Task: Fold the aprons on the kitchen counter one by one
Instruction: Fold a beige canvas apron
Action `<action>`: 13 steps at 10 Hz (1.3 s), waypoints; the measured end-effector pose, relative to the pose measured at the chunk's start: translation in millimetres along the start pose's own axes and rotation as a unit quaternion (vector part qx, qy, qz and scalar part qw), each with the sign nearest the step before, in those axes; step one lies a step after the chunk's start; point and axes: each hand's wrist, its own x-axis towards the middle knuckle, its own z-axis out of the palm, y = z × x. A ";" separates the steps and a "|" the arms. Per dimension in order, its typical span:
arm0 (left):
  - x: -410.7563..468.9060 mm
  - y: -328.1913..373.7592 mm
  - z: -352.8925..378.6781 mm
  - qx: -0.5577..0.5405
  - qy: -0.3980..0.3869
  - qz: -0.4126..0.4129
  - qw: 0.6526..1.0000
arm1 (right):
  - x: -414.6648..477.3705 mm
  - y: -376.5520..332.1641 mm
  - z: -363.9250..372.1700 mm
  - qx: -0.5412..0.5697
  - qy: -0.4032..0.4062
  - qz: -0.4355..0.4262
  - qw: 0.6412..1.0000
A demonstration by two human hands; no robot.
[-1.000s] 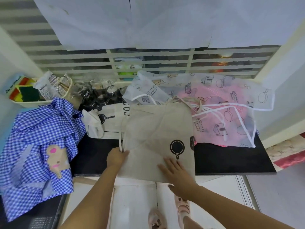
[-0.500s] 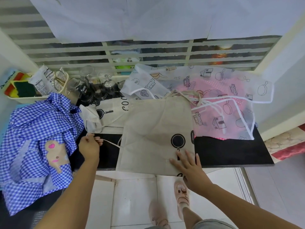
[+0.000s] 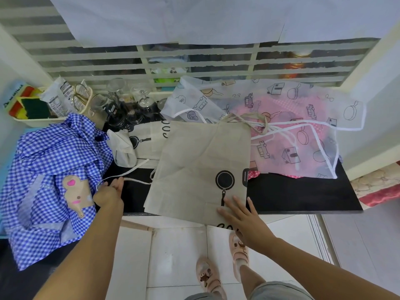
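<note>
At the left of the frame the blue gingham apron (image 3: 54,169) lies in a crumpled heap, half spilling off the black counter (image 3: 303,195). It looks thin and floppy to me. Just beside it my left hand (image 3: 108,191) has its fingers curled, pinching the beige waist tie (image 3: 129,172), which runs right across the dark surface to the side of the apron I am working on.

That beige pan-print apron (image 3: 201,165) lies in the middle of the frame, already doubled into a tall panel, with its lower edge hanging over the counter's front. I judge it to be light woven cloth with a little body: it holds a crease, yet it would slide on the smooth top if pulled by the tie alone. I think the hem corners and the folded side edge are the best places to hold it, with the tie laid inside first.

My right hand (image 3: 242,216) rests flat on its lower right corner, fingers straight and spread, pinning it.

Farther right, the sheer printed apron (image 3: 298,118) sprawls over pink cloth. It looks slippery, and its white ties are tangled with the beige neck loop.
</note>
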 end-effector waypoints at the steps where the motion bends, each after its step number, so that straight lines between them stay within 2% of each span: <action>1: -15.1 -2.9 3.7 0.053 0.023 0.030 0.998 | 0.9 3.2 0.8 0.009 -0.008 -0.008 1.000; 2: -31.4 -11.9 4.4 0.209 0.074 0.096 0.970 | 8.6 0.5 -3.3 0.018 -0.040 0.010 0.999; 3: -61.3 -31.9 0.9 0.299 0.091 0.190 0.931 | 16.9 -8.3 -2.6 0.025 -0.069 0.048 0.996; 4: -64.3 -58.3 -11.3 0.387 0.019 0.309 0.869 | 21.9 -16.1 -2.7 0.033 -0.089 0.078 0.992; 5: -58.7 -71.6 -18.1 0.499 -0.100 0.298 0.807 | 23.5 -21.2 -5.7 0.046 -0.097 0.097 0.989; 7: -47.6 -63.7 -12.3 0.527 -0.153 0.309 0.777 | 25.5 -26.2 -7.7 0.046 -0.092 0.106 0.989; 9: -38.0 -51.1 -6.9 0.530 -0.157 0.290 0.782 | 24.4 -20.0 -5.1 0.032 -0.077 0.066 0.994; 11: -34.1 -43.0 -1.6 0.575 -0.148 0.266 0.759 | 20.9 -7.8 -5.8 0.009 -0.088 0.024 0.996; 12: -40.7 -44.2 -1.2 0.587 -0.144 0.315 0.732 | 23.0 -2.6 -11.0 0.021 -0.096 0.013 0.995; 13: -54.1 -57.7 -3.1 0.571 -0.246 0.492 0.609 | 24.2 5.2 -26.5 0.082 -0.058 -0.006 0.995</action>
